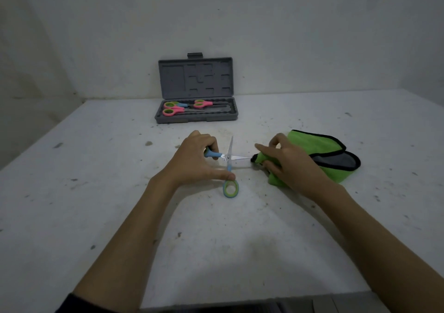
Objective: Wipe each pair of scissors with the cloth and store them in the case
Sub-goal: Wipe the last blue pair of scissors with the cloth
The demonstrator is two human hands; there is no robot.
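Two bare forearms reach over the white table [120, 168]. The left hand [194, 161] grips the blue-green scissors [229, 168], blades spread wide. The right hand [286, 161] clutches the green cloth [319, 144] at one blade's tip. Beyond, the open grey case [197, 118] holds pink-handled scissors [173, 108].

Both bare forearms reach forward from the lower edge of the view and converge toward the middle. The left hand [195, 160] is turned palm down, its fingers curled closed around one blue handle of an open pair of blue-and-green scissors [228, 166], thumb stretched out toward the right. The right hand [286, 162] lies knuckles up, fingers bunched and gripping a fold of bright green black-edged cloth [319, 149], index finger extended toward the left hand.
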